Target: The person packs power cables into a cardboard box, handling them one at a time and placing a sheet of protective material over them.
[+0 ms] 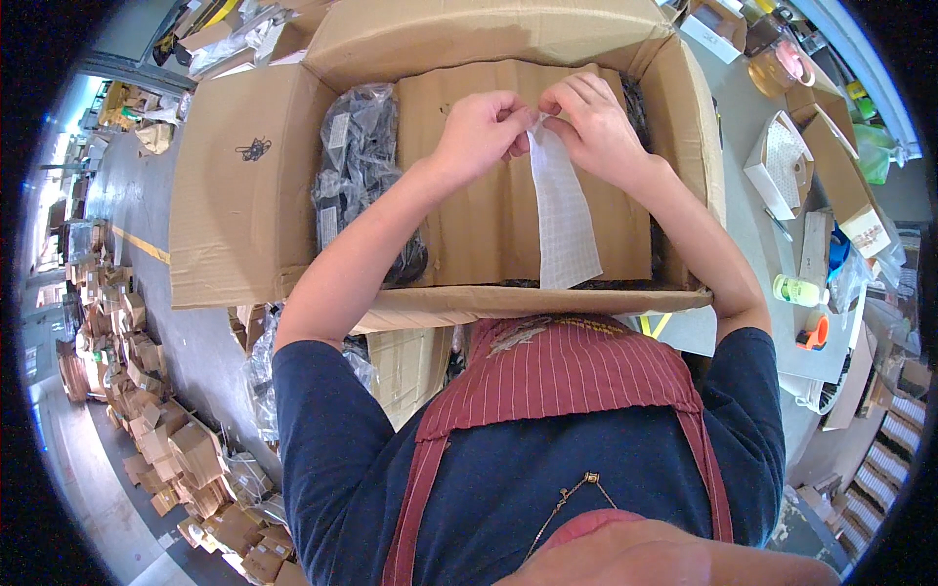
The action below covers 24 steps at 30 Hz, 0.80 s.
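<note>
bright light | washed-out glare – far left | soft shadows | edges bend – corners black

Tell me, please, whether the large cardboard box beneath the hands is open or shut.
Open: the cardboard box has its left flap turned outward, and a cardboard sheet and plastic-wrapped items show inside.

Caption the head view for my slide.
Left hand and right hand pinch one end of a white gridded strip over an open cardboard box holding a cardboard sheet and plastic-wrapped items.

Matt cardboard box (234, 195), paper-like strip (564, 220) (faintly textured), glossy, crinkled plastic wrapping (354, 161)
</note>
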Tool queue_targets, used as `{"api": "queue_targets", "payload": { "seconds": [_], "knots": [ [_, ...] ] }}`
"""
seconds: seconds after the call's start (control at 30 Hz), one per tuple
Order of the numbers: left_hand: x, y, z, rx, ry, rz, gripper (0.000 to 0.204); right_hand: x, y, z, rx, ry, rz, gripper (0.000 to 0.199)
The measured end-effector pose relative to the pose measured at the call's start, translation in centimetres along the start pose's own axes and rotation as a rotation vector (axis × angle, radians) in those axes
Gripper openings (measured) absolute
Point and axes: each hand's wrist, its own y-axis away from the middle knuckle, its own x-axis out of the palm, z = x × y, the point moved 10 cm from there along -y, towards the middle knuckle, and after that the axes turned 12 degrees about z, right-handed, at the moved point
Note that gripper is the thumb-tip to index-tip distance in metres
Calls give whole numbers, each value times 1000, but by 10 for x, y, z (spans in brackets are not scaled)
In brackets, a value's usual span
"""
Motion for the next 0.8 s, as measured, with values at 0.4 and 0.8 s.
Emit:
{"api": "queue_targets", "payload": {
  "seconds": [0.4,0.8],
  "knots": [
    [5,-2,21,-119,400,65,22,-5,0,16,-78,171,-65,20],
    [2,-1,-7,-11,-343,-2,25,5,0,-13,20,-97,-8,20]
  ]
}}
